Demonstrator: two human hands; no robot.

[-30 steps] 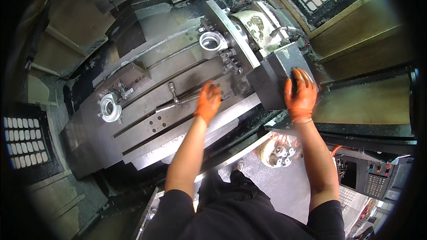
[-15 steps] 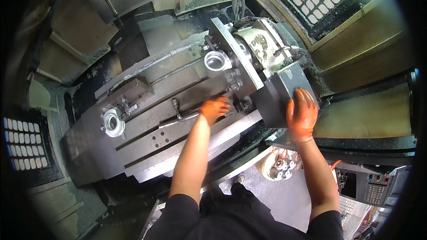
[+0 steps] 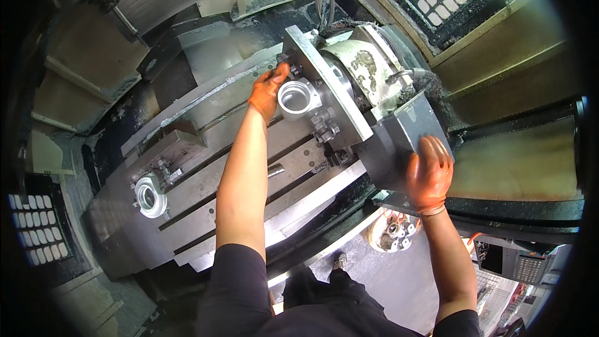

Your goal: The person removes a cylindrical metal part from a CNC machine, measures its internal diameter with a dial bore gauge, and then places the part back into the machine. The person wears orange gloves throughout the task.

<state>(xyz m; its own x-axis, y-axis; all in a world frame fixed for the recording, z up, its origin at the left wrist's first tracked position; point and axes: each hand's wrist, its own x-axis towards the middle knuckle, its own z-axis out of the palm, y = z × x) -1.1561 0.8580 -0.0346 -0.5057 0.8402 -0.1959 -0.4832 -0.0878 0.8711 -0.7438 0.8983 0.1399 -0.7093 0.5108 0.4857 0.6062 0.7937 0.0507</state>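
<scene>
Evidently, in the head view, the left hand [image 3: 266,93] in its orange glove reaches up to the upper clamp [image 3: 287,61], just left of the near ring [image 3: 295,97]. Its fingers bend toward the bolts, but they are small and partly hidden, so I cannot tell whether they grasp anything. The near ring sits against the left face of the upright plate [image 3: 329,84], over the slotted bed [image 3: 234,130], with the lower clamp [image 3: 324,126] just below it.

The right hand [image 3: 430,178], gloved too, lies on the grey box [image 3: 399,137] with its fingers loosely bent and clenched on nothing. Behind the plate stands a pale, worn housing [image 3: 368,68].

Well to the left, the far ring [image 3: 150,198] is near a block [image 3: 175,146] on the bed. A metal bar [image 3: 275,170] shows beside the left forearm, which partly covers it. Below the box, outside the machine, a tub [image 3: 373,237] holds round parts.
</scene>
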